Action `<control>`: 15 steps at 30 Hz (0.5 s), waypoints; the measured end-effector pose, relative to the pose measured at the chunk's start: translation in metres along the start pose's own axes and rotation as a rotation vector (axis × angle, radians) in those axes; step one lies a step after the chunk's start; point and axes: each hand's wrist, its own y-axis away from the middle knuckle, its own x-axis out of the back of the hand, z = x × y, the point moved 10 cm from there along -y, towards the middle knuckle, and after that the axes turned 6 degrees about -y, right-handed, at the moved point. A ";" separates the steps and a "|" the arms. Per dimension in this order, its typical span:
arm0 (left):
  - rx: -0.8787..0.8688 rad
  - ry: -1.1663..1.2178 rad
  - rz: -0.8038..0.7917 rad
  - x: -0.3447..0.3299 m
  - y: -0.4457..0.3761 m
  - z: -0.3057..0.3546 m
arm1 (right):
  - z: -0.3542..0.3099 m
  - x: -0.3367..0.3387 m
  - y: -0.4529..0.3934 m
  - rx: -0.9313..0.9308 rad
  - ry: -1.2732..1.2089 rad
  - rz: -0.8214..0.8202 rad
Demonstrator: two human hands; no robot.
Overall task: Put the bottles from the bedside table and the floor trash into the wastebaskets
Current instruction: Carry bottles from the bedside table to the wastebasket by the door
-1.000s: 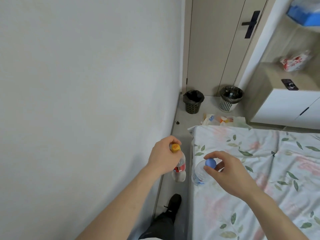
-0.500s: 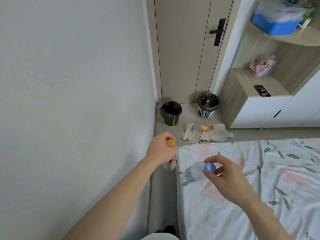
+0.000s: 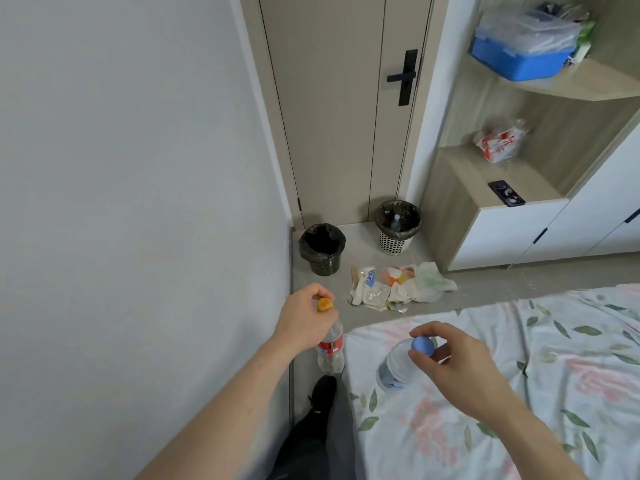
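Two hands, two bottles. Left hand (image 3: 304, 320) pinches the neck of the orange-capped bottle (image 3: 330, 348) hanging at 7 o'clock over the floor. Right hand (image 3: 457, 358) grips the blue-capped bottle (image 3: 398, 365) by its cap, above the bed (image 3: 519, 393). One trash pile (image 3: 394, 287) at 12 o'clock. Beyond, two wastebaskets: black (image 3: 322, 249), white (image 3: 398, 226) holding one bottle.

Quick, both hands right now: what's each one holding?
Left hand: fingers grip the neck of the orange-capped bottle, which hangs down.
Right hand: fingers pinch the neck of the blue-capped water bottle.
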 end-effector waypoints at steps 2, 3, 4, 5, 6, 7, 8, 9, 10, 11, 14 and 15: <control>-0.018 -0.035 -0.038 -0.006 -0.043 0.006 | 0.008 -0.003 -0.032 -0.035 -0.008 0.026; -0.019 -0.041 -0.062 -0.008 -0.065 0.008 | 0.010 -0.008 -0.050 -0.052 -0.013 0.037; -0.018 -0.040 -0.088 -0.010 -0.089 0.009 | 0.010 -0.013 -0.068 -0.068 -0.019 0.045; -0.018 -0.045 -0.115 -0.011 -0.113 0.011 | 0.008 -0.019 -0.088 -0.083 -0.026 0.046; -0.023 -0.069 -0.143 -0.011 -0.137 0.012 | 0.004 -0.026 -0.108 -0.098 -0.030 0.042; -0.030 -0.108 -0.172 -0.010 -0.161 0.014 | -0.001 -0.031 -0.128 -0.107 -0.028 0.034; -0.034 -0.152 -0.206 -0.010 -0.183 0.015 | -0.009 -0.036 -0.147 -0.112 -0.020 0.024; -0.033 -0.196 -0.246 -0.010 -0.203 0.017 | -0.018 -0.039 -0.166 -0.113 -0.017 0.022; -0.038 -0.237 -0.288 -0.010 -0.222 0.021 | -0.026 -0.040 -0.182 -0.108 -0.023 0.030; -0.052 -0.278 -0.330 -0.012 -0.239 0.027 | -0.033 -0.039 -0.198 -0.105 -0.030 0.048; -0.141 -0.414 -0.425 -0.018 -0.279 0.052 | -0.053 -0.028 -0.234 -0.112 -0.038 0.097; -0.163 -0.434 -0.438 -0.019 -0.289 0.061 | -0.057 -0.024 -0.243 -0.111 -0.035 0.103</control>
